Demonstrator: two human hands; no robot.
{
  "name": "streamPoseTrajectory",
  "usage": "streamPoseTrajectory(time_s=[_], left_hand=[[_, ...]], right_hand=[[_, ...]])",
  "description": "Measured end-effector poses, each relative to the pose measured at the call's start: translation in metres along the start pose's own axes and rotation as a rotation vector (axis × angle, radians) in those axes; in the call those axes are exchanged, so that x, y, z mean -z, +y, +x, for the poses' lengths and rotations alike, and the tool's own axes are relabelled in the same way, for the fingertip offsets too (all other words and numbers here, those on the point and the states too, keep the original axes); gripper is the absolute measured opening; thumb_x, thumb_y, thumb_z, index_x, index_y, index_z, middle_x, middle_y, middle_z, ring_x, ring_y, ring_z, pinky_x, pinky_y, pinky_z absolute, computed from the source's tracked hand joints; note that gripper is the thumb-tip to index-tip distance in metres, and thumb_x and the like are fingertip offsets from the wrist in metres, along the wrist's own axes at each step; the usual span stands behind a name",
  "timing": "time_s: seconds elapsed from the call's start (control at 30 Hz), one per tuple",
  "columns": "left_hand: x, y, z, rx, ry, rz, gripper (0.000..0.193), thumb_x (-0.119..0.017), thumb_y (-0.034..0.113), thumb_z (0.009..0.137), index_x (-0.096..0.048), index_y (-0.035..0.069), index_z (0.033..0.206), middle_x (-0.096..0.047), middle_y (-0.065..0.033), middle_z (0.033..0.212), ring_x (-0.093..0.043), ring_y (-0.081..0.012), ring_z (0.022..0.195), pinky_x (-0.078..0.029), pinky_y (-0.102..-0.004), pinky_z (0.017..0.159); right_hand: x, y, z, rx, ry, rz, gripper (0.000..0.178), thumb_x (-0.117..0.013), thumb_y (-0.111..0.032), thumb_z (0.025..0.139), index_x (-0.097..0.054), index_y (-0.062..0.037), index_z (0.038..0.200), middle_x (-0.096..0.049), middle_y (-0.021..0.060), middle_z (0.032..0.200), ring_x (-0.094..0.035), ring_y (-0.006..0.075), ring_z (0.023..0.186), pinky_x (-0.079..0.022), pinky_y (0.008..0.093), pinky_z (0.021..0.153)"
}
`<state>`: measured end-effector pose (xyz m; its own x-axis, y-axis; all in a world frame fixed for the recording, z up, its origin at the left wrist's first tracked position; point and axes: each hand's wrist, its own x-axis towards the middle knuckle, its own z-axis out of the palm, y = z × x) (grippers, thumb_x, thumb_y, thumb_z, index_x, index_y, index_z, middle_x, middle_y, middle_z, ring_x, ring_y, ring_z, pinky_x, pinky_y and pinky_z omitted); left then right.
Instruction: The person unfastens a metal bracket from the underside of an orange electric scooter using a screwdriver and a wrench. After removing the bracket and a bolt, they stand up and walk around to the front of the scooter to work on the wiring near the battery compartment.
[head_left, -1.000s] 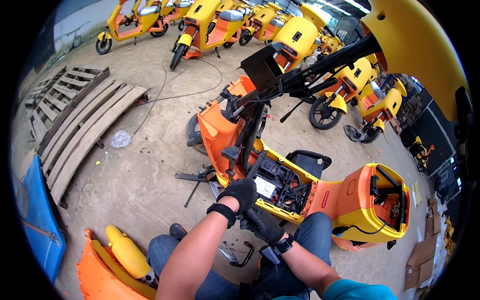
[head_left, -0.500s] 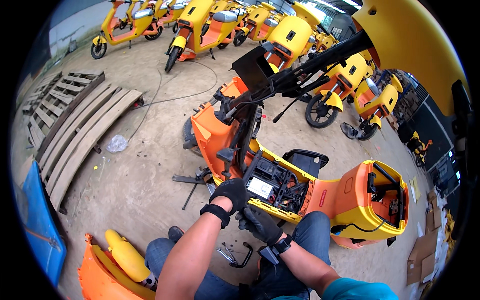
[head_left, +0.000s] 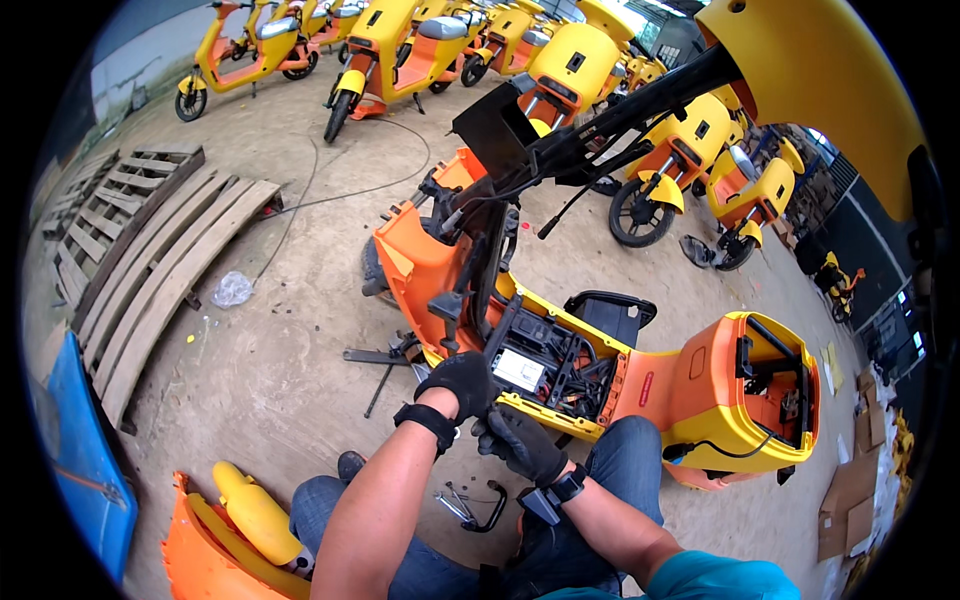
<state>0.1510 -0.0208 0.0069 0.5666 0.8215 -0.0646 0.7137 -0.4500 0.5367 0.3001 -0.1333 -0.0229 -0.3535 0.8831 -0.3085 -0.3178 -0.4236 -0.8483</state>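
Note:
My left hand point(head_left: 460, 386), in a black glove, is closed with its fingers curled by the near edge of a partly stripped orange and yellow scooter point(head_left: 655, 392). Just beyond it stands a dark bracket-like piece point(head_left: 447, 308); whether the hand touches it is unclear. Close by on the right, my gloved right hand point(head_left: 520, 446) is closed too, thumb uppermost. Whatever lies within either hand is hidden. Beside them the scooter's floor compartment is uncovered, showing a box with a white label point(head_left: 519, 371) and black wiring point(head_left: 572, 388).
Loose metal parts point(head_left: 470, 508) lie on the floor between my legs. Orange and yellow body panels point(head_left: 245, 515) rest at lower left, near a blue panel point(head_left: 85, 460). Wooden pallets point(head_left: 170, 265) lie left. Several scooters point(head_left: 400, 55) stand behind; cardboard point(head_left: 848, 505) is at right.
The view has shifted slightly. Both hands stay close together beside the scooter, still closed, with only a small movement of the fingers.

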Motion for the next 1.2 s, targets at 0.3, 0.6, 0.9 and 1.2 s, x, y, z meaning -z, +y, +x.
streamPoseTrajectory(time_s=[0.3,0.6,0.9,1.2], left_hand=[[-0.010,-0.013,0.005,-0.085,-0.057,0.028,0.028,-0.062,0.030,0.083,-0.070,0.004,0.078,-0.066,-0.0186,0.079,-0.066,-0.0347,0.078,-0.053,-0.0426,0.070],[0.004,-0.005,-0.003,-0.089,-0.080,0.021,0.029,-0.063,0.031,0.082,-0.069,0.003,0.077,-0.066,-0.0206,0.078,-0.066,-0.0355,0.077,-0.052,-0.0438,0.070],[0.007,0.000,-0.003,-0.046,-0.112,-0.030,0.034,-0.063,0.033,0.081,-0.068,0.000,0.083,-0.066,-0.0226,0.084,-0.066,-0.0373,0.083,-0.053,-0.0443,0.074],[0.013,0.010,-0.009,0.017,-0.077,-0.088,0.043,-0.059,0.041,0.086,-0.069,-0.001,0.090,-0.067,-0.0239,0.093,-0.066,-0.0365,0.091,-0.052,-0.0416,0.081]], right_hand=[[-0.003,-0.002,0.001,0.022,-0.016,-0.019,0.037,-0.048,-0.038,0.100,-0.053,-0.0057,0.116,-0.062,0.0038,0.100,-0.059,0.0111,0.082,-0.049,0.0254,0.075],[-0.001,0.002,0.003,0.017,0.000,-0.043,0.039,-0.046,-0.042,0.100,-0.052,-0.0071,0.117,-0.060,0.0022,0.098,-0.056,0.0100,0.080,-0.048,0.0256,0.075],[-0.007,-0.005,0.000,0.054,0.008,-0.042,0.040,-0.038,-0.041,0.103,-0.053,-0.0062,0.115,-0.057,0.0024,0.096,-0.054,0.0105,0.079,-0.047,0.0260,0.076],[0.004,0.006,0.008,0.120,0.029,-0.026,0.034,-0.041,-0.032,0.103,-0.056,-0.0020,0.109,-0.058,0.0039,0.096,-0.056,0.0105,0.081,-0.051,0.0269,0.075]])
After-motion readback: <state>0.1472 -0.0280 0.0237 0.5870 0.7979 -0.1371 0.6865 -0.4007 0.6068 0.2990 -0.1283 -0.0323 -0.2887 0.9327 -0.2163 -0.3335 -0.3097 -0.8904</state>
